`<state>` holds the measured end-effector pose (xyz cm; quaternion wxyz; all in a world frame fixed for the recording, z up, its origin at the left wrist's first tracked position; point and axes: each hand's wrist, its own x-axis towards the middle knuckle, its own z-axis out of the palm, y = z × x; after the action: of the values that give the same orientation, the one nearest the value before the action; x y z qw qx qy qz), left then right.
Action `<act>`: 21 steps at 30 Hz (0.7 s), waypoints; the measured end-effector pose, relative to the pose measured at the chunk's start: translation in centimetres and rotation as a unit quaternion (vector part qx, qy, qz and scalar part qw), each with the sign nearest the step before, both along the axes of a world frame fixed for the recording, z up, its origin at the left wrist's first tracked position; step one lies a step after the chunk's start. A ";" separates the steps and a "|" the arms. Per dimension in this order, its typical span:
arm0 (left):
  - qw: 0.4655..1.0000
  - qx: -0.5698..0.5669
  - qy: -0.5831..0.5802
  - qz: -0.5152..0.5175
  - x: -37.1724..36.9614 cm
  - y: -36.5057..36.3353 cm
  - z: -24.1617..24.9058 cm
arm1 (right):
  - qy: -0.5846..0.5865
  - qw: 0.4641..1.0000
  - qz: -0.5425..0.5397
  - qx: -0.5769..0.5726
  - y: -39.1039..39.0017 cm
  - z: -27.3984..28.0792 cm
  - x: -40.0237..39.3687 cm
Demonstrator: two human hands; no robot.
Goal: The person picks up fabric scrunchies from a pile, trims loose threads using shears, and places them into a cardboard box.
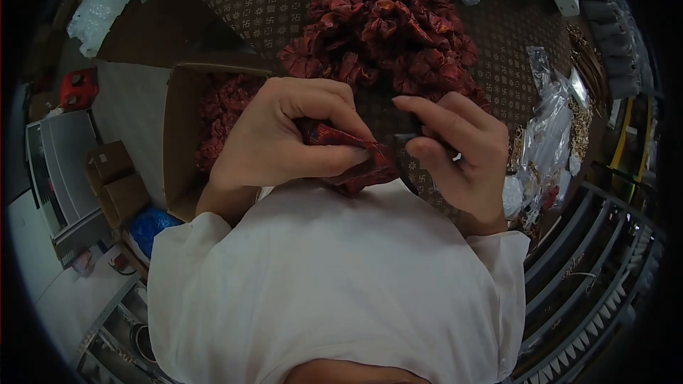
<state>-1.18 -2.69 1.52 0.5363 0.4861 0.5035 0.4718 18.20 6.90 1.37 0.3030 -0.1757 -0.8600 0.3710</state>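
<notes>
My left hand (293,131) is closed, pinching a red patterned fabric piece (359,171) between thumb and fingers in front of my chest. The cloth is folded and crumpled, and part of it is hidden in my palm. Just to its right, my right hand (459,149) has its fingers curled around a small dark tool (405,138), with thumb and forefinger a little apart. Most of that tool is covered by the hand, so I cannot tell its kind. Beyond both hands lies a heap of gathered red fabric pieces (384,25).
The heap rests on a brown patterned cloth (284,0). A cardboard box (178,135) at left holds more red pieces. Clear plastic bags (548,128) lie at right, near grey metal rails (576,242). Bubble wrap (107,3) is at the upper left.
</notes>
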 end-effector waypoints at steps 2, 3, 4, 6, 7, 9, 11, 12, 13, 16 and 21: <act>1.000 -0.001 -0.014 0.003 0.1 0.1 -0.2 | 0.001 0.999 0.012 0.031 -0.1 -0.1 -0.2; 1.000 0.003 -0.012 0.001 0.1 0.1 -0.3 | 0.002 0.998 0.027 0.063 -0.1 -0.2 -0.2; 1.000 0.007 -0.011 0.000 0.1 0.1 -0.3 | 0.003 0.998 0.026 0.063 0.0 -0.3 -0.3; 1.000 0.006 -0.014 -0.001 0.0 0.2 -0.3 | 0.012 0.995 0.039 0.089 0.1 -0.6 -0.2; 1.000 0.005 -0.018 0.000 0.0 0.1 -0.3 | 0.012 0.995 0.039 0.089 0.1 -0.6 -0.2; 1.000 0.000 -0.012 0.001 0.0 0.1 -0.2 | 0.007 0.994 0.046 0.096 0.1 -0.5 -0.2; 1.000 -0.004 -0.006 0.001 0.1 0.1 -0.2 | 0.007 0.994 0.046 0.097 0.0 -0.6 -0.3; 1.000 0.007 0.005 0.000 0.1 0.1 -0.2 | 0.007 0.994 0.046 0.098 0.0 -0.6 -0.3; 1.000 0.019 0.017 0.000 0.1 0.1 -0.2 | 0.007 0.994 0.045 0.098 0.0 -0.6 -0.3; 1.000 0.016 0.020 -0.002 0.0 0.0 -0.2 | 0.004 0.994 0.044 0.103 -0.1 -0.6 -0.3; 0.999 0.027 0.020 -0.002 0.1 0.0 -0.3 | -0.001 0.995 0.045 0.090 -0.2 -0.7 -0.2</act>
<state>-1.06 -2.66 1.19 0.5137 0.5107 0.5002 0.4744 18.02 6.71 0.69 0.2995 -0.1097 -0.8972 0.3055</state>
